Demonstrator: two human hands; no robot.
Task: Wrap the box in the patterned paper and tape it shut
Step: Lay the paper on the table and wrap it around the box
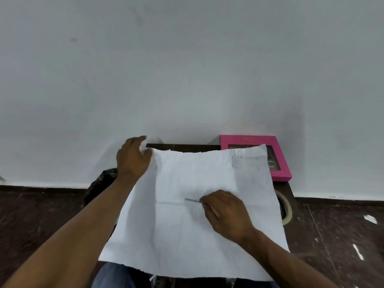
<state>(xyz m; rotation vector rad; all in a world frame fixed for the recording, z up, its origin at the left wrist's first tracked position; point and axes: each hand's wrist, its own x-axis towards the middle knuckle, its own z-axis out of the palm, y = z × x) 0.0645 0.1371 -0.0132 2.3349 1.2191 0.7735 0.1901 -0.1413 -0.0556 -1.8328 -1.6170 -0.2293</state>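
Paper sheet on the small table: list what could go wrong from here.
1. The left hand grips only the far left corner of the paper sheet, whose far edge looks ragged; a hard pull may tear it.
2. The right hand holds a thin tool against the sheet; it could snag or puncture.
3. The sheet partly covers the pink box and tape roll; dragging it may push them off the small table.

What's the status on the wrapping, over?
Left hand grips paper far corner; right hand pinches thin tool on it. Pink box unwrapped, partly under sheet. Tape roll beside.
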